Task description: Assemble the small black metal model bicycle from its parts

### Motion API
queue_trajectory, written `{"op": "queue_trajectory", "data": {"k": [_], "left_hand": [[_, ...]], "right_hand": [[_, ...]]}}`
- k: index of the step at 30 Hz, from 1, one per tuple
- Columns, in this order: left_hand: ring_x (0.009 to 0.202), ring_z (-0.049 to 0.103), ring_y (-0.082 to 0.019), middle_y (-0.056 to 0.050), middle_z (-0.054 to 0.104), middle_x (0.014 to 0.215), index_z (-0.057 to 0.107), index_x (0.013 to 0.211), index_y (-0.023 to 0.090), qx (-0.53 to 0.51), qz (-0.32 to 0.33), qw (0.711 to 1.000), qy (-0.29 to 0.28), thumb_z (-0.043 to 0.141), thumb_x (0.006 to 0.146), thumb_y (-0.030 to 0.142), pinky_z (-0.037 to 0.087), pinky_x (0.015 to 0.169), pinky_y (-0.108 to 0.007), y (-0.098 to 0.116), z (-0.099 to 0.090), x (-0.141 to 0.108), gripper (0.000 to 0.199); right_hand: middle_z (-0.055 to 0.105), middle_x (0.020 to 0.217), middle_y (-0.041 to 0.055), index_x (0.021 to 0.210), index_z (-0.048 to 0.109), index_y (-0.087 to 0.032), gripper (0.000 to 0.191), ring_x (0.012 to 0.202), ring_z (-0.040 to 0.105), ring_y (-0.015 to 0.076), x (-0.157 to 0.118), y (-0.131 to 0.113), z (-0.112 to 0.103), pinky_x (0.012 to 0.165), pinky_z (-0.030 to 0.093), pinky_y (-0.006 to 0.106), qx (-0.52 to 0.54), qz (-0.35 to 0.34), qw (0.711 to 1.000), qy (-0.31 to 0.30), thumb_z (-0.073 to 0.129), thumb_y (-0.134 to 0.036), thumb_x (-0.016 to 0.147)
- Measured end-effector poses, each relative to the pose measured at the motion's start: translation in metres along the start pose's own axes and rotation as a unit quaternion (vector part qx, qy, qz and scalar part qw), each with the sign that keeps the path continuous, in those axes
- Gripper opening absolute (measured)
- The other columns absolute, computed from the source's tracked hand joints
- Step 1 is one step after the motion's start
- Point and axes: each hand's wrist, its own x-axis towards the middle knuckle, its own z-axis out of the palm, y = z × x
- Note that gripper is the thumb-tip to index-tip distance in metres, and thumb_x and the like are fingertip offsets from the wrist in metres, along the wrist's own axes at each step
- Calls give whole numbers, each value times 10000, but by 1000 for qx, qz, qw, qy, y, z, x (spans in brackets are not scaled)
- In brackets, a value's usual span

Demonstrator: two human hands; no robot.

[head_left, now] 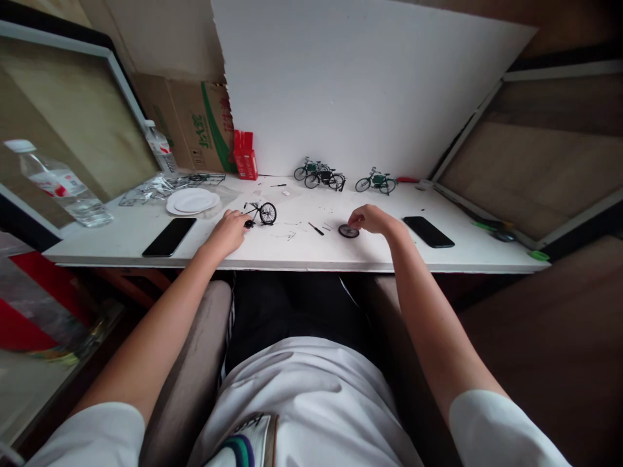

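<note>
My left hand (232,228) is closed on the near end of a partly built model bicycle (257,214), whose one visible wheel stands to the right of my fingers. What exactly the fingertips grip is partly hidden. Over on the right, my right hand (367,219) pinches the rim of a loose small black wheel (348,231), which lies flat or nearly flat at the white table. Between the hands are a small black screwdriver (316,229) and thin metal bits (289,235).
Several finished model bicycles (377,181) stand along the white back board. A phone (169,237) lies left, another phone (428,231) right. White plates (193,202), a red box (246,155), a cardboard box (189,123) and a water bottle (63,185) are to the left.
</note>
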Motion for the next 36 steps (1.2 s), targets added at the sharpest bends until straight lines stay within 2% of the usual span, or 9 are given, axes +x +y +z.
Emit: {"op": "queue_trajectory", "data": {"k": [5, 12, 21, 27, 36], "left_hand": [[1168, 588, -343, -184, 714, 1157, 739, 1283, 126, 7, 1, 1000, -7, 513, 958, 163, 475, 1113, -456, -1, 0, 1, 397], [1178, 585, -341, -186, 714, 1175, 736, 1287, 127, 3, 2, 1000, -3, 508, 958, 166, 471, 1127, -468, 0, 1, 0, 402], [1212, 581, -343, -181, 721, 1189, 734, 1289, 137, -1, 2, 1000, -3, 503, 960, 177, 459, 1150, -479, 1, 1, 0, 404], [1176, 590, -339, -182, 722, 1184, 742, 1295, 135, 1, -1, 1000, -7, 519, 959, 175, 471, 1130, -467, 2, 2, 0, 405], [1197, 591, -331, -181, 724, 1185, 740, 1299, 126, -9, -6, 1000, -13, 528, 969, 174, 458, 1141, -464, 3, 2, 1, 395]], "right_hand": [[844, 977, 76, 1004, 859, -184, 174, 841, 757, 199, 0, -4, 2, 746, 563, 258, -5, -8, 1000, 1, 781, -175, 848], [833, 894, 57, 933, 857, -189, 105, 773, 735, 183, -3, -8, 1, 683, 526, 263, -17, -5, 1000, 7, 820, -215, 838], [826, 893, 73, 944, 869, -198, 177, 786, 731, 203, 2, 0, 0, 699, 534, 277, -13, 7, 1000, 4, 879, -303, 802], [835, 938, 99, 986, 879, -212, 225, 820, 755, 248, -2, -11, -6, 735, 572, 315, -34, 39, 998, -31, 921, -295, 781], [844, 932, 70, 1020, 888, -239, 226, 784, 742, 222, 0, -11, -5, 675, 539, 284, -64, 33, 997, -26, 844, -191, 804]]}}
